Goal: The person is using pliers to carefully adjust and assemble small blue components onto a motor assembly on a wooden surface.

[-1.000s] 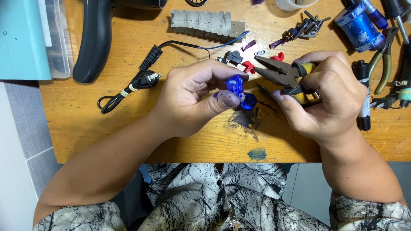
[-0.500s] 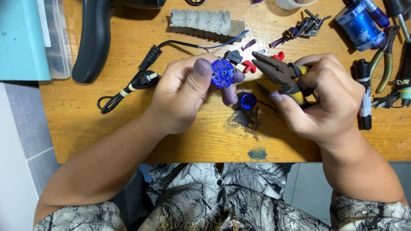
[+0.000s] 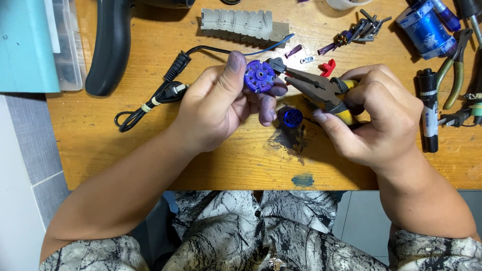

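Pinching a small purple disc [image 3: 259, 76] by its rim above the counter [image 3: 201, 150], left hand [image 3: 221, 108] steadies it while right hand [image 3: 371, 118], closed round yellow-handled pliers [image 3: 314, 88], noses its edge; disc looks light, stiff plastic, best gripped rim-wise.

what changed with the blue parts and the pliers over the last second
The left hand lifted the round blue toothed disc up off the small blue cup-shaped part and turned its face towards the camera. The right hand brought the yellow-handled pliers closer, their tip now beside the disc. The cup stayed on the wooden table; both grips are unchanged.
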